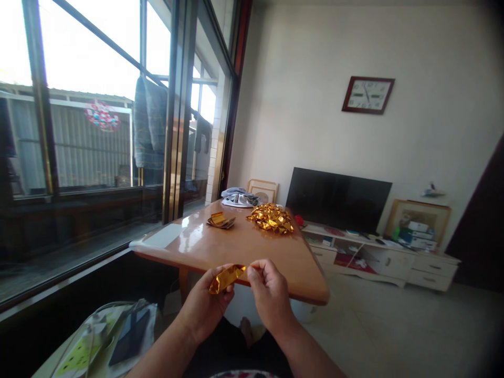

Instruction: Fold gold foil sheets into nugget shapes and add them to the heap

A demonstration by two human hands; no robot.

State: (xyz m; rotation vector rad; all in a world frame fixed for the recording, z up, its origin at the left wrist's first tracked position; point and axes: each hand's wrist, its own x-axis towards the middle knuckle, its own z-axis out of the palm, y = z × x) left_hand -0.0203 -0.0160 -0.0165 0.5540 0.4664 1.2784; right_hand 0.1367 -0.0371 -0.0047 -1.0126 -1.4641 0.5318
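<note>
A folded strip of shiny gold foil paper (227,279) is held in front of me, just off the near edge of the table. My left hand (207,299) grips its left part, thumb on one side and fingers beneath. At the strip's right tip, my right hand (271,289) is closed in a pinch; its fingertips partly hide that end. Farther off, a heap of folded gold foil pieces (271,218) lies on the table (236,249). Left of the heap is a small stack of flat gold foil sheets (220,220).
Folded clothes (240,197) lie at the table's far end, and a white sheet (163,236) on its left side. Beside my left arm, a stool holds a dark phone (129,336) and a power strip (76,357). A television (338,202) stands on a low cabinet (394,262).
</note>
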